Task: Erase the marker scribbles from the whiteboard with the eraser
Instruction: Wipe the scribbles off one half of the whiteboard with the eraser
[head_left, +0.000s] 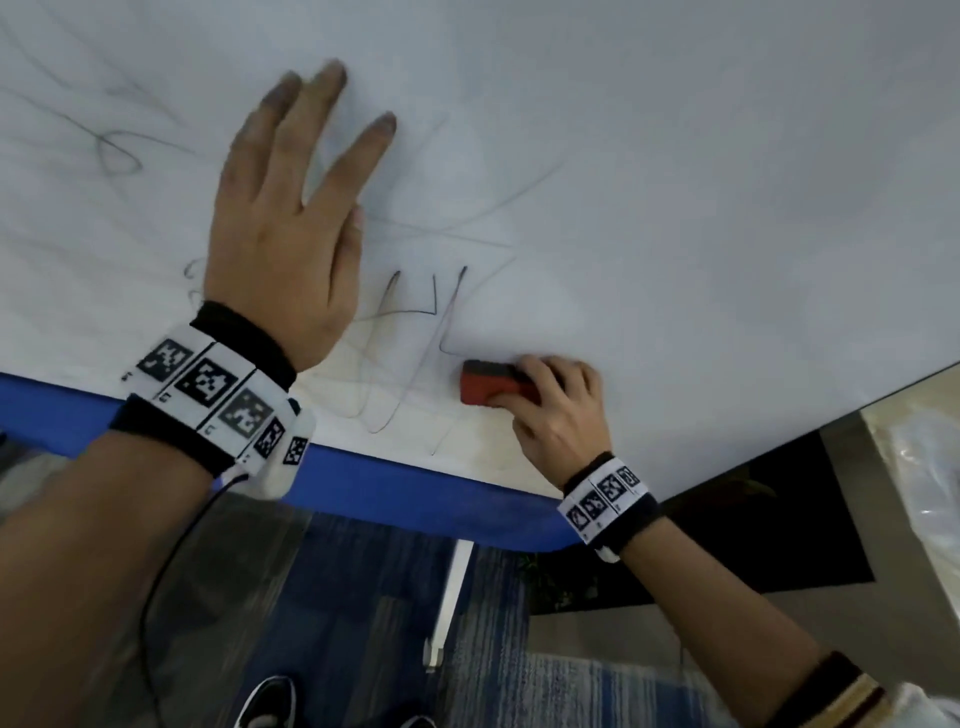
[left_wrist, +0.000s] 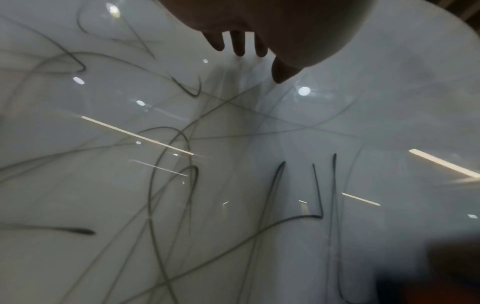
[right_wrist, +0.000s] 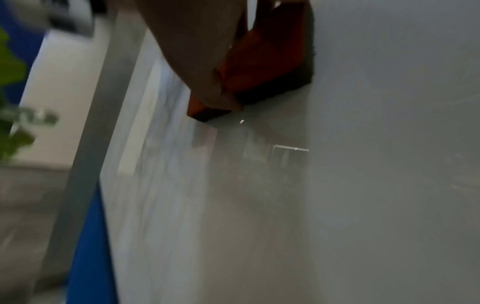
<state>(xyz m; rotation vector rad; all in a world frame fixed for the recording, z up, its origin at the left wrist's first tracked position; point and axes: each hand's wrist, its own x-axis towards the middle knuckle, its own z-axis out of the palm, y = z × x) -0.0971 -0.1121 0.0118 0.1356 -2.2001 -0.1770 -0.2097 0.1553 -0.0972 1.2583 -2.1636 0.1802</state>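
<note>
The right hand (head_left: 556, 410) gripped the red block eraser with dark felt face (head_left: 493, 383), felt flat against the white glossy whiteboard (head_left: 675, 182) near its blue-taped lower edge (head_left: 415, 493), just right of the black marker scribbles (head_left: 415, 332); the left hand (head_left: 280, 234) lay on the board with fingers straight, holding nothing. Risk, as a judgement: the left palm sat over ink and could smear it or hide strokes from the eraser, and a tilted eraser would skip lines. The left wrist view showed many more faint loops (left_wrist: 166, 185) than the head view; the right wrist view showed the felt's contact (right_wrist: 280, 90).
</note>
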